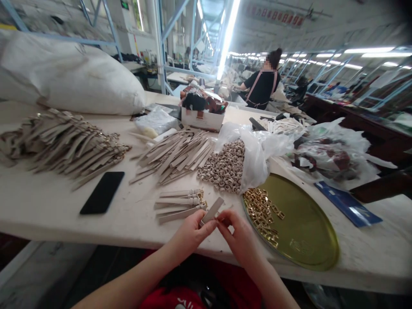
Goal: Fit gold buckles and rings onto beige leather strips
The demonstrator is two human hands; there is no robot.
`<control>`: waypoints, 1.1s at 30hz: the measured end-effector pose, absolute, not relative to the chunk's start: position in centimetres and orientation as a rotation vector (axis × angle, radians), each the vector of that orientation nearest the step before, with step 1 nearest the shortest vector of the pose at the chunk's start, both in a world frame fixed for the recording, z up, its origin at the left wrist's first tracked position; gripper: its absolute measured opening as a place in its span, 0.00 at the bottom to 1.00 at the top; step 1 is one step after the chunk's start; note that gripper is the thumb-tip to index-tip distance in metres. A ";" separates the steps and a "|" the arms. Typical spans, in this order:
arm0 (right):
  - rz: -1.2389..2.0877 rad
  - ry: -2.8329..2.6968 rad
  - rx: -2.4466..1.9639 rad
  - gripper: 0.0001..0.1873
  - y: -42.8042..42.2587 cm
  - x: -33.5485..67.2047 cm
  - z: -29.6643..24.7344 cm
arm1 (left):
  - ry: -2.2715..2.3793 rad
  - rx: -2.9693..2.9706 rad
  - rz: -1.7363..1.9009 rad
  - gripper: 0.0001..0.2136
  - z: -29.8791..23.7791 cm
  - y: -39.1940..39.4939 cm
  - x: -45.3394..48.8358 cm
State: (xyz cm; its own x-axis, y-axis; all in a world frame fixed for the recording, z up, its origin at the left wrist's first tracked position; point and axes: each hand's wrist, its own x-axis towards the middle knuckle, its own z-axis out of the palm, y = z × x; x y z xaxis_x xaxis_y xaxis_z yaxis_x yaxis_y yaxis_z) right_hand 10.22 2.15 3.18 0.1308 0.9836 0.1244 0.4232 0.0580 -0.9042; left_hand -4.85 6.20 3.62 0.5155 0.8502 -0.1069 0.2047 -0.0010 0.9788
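Note:
My left hand (190, 233) pinches the near end of a beige strap (212, 210) that slants up to the right above the table's front edge. My right hand (238, 235) is closed at the same end, fingertips touching the strap and the left fingers; anything small in it is hidden. Just beyond lie a few finished straps with gold buckles (180, 201). A round gold tray (305, 231) to the right holds a heap of gold buckles (262, 212). An open plastic bag spills small beige loops (225, 167).
A loose pile of beige straps (175, 156) and a larger pile of buckled straps (64, 141) cover the table's left. A black phone (102, 192) lies near the front. White sack (71, 77), box (202, 116), plastic bags (334, 152), blue card (347, 206). A person works far behind.

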 end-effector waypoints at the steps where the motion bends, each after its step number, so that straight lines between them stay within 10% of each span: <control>1: 0.810 -1.403 -1.492 0.04 1.8 9.5 3.2 | 0.961 1.521 0.677 0.14 3.7 5.9 -5.1; 18: 1.119 -0.697 -1.310 0.19 0.6 6.5 0.6 | 1.004 1.410 0.420 0.12 2.4 3.1 -7.9; 33: 1.447 -0.189 -0.997 0.11 0.4 5.8 0.8 | 0.959 1.154 0.263 0.11 1.1 3.8 -8.2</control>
State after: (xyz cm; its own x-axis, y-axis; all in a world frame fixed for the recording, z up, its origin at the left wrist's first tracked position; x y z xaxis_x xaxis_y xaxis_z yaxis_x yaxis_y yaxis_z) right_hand 5.78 0.35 0.75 0.1850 0.8753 -0.4469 -0.7307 -0.1815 -0.6581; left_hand -8.18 3.81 1.11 0.5941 0.6269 -0.5040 0.2817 0.4248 0.8603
